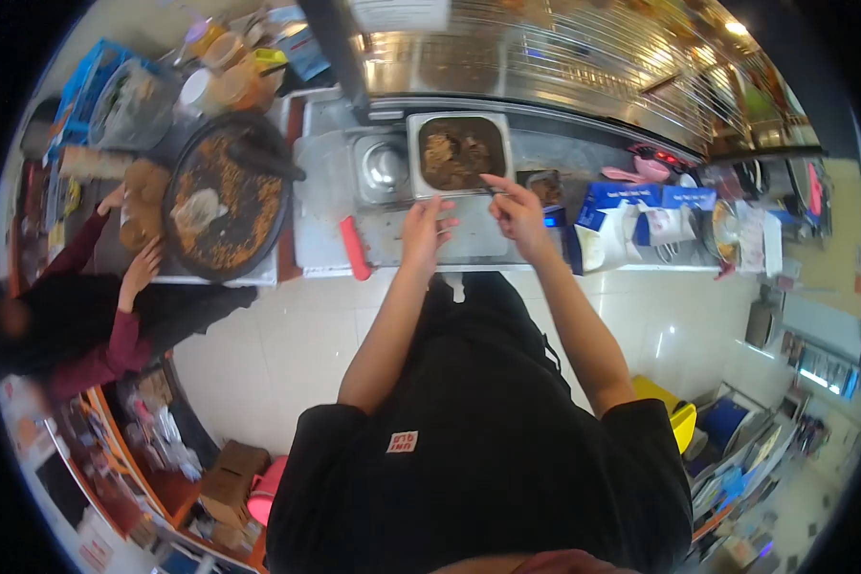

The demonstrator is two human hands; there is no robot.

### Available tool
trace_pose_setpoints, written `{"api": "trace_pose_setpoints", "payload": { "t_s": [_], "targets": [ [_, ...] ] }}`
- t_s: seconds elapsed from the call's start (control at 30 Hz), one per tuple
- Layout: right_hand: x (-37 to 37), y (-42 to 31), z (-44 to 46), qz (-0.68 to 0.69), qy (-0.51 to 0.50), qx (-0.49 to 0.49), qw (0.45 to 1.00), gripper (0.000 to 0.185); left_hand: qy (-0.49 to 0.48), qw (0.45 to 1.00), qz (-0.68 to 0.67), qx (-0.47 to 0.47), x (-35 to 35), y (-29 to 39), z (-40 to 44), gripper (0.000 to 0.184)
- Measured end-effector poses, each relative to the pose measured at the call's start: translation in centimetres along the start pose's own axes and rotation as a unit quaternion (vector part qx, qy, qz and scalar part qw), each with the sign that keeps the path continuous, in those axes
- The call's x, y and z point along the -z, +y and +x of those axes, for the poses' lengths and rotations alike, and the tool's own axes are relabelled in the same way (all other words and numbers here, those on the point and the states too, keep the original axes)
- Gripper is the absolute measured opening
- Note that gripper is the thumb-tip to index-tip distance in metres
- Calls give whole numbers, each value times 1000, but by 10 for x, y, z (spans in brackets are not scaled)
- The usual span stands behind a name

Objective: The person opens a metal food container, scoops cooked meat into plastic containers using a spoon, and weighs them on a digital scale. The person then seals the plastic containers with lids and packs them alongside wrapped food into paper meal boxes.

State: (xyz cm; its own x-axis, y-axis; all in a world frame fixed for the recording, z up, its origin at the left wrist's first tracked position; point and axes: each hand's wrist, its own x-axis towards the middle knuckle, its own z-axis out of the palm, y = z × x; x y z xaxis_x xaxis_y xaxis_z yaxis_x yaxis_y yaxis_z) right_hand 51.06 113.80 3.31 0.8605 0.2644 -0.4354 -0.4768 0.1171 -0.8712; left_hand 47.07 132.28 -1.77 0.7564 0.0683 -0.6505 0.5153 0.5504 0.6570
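A square metal pan [460,189] holding dark brown food stands on the counter in front of me. My left hand [429,228] is at the pan's near left edge, its fingers apart and nothing seen in them. At the near right corner, my right hand [518,212] has its index finger stretched toward the food and the other fingers curled round a small dark item, too small to name. Left of the pan is a metal container with a round shiny lid [383,170]. A red-handled tool [355,247] lies near the counter's front edge.
A large round black pan [275,215] with brown crumbs is at the left, beside a co-worker's hands [143,260]. Blue-and-white packets [662,226] and a pink ladle [651,170] are at the right. A metal rack [564,72] runs behind the counter.
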Motion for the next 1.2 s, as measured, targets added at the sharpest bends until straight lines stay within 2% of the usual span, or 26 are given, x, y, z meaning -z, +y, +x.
{"api": "trace_pose_setpoints", "payload": {
  "t_s": [0.17, 0.47, 0.57, 0.73, 0.87, 1.2],
  "targets": [
    [-10, 25, 3, -14, 41, 40, 998, 36, -13, 1000, -4, 2, 7, -3, 2, 27],
    [-12, 25, -10, -28, 80, 87, 993, 37, -4, 1000, -7, -1, 9, 1, -7, 25],
    [-9, 18, -17, 13, 68, 79, 994, 38, -11, 1000, -18, -4, 19, -8, -12, 32],
    [-4, -13, -42, 65, 70, 74, 993, 39, -32, 999, -27, 2, 31, -16, -22, 27],
    [13, -32, -70, 97, 95, 88, 987, 41, -30, 999, -37, 8, 28, -17, -27, 25],
    [64, -41, -133, 67, 190, 123, 972, 42, -45, 998, -42, 6, 24, -23, -23, 28]
  ]
}}
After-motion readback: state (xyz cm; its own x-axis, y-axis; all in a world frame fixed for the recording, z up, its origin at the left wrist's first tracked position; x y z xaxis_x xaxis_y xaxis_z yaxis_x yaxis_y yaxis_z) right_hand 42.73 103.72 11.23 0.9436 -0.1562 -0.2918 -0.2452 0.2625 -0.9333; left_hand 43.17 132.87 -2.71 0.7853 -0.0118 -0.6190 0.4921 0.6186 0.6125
